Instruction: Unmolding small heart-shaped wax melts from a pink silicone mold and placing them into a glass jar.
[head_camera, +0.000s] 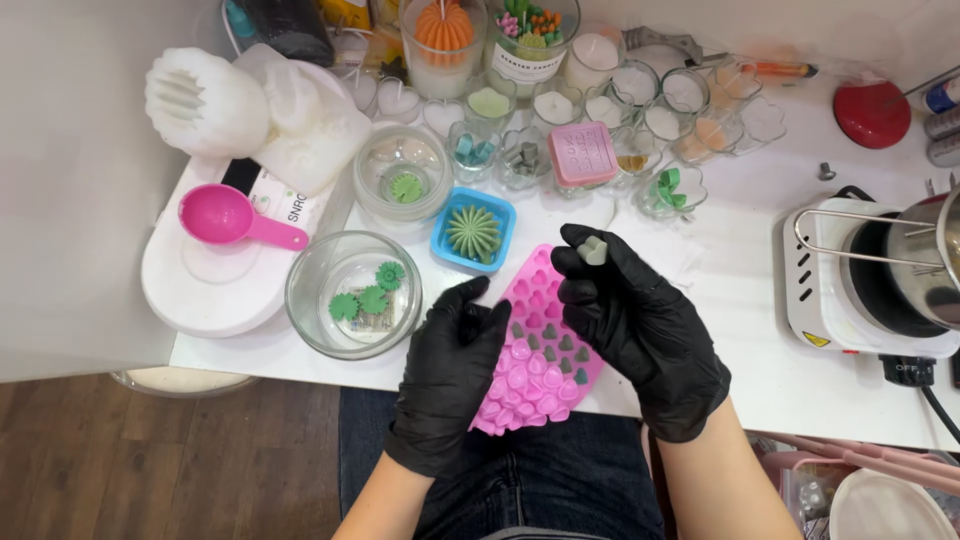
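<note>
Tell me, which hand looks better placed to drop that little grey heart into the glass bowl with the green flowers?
Probably the right hand: its fingertips already pinch the grey heart. The left hand is nearer the bowl but grips the pink mould.

We saw a white desk (740, 300) that carried a white scale (215, 275), a large glass bowl (352, 294), a blue square mould (473, 230), a cluster of small glass cups (640, 100), a red lid (872, 113) and a white hotplate (860, 285).
</note>
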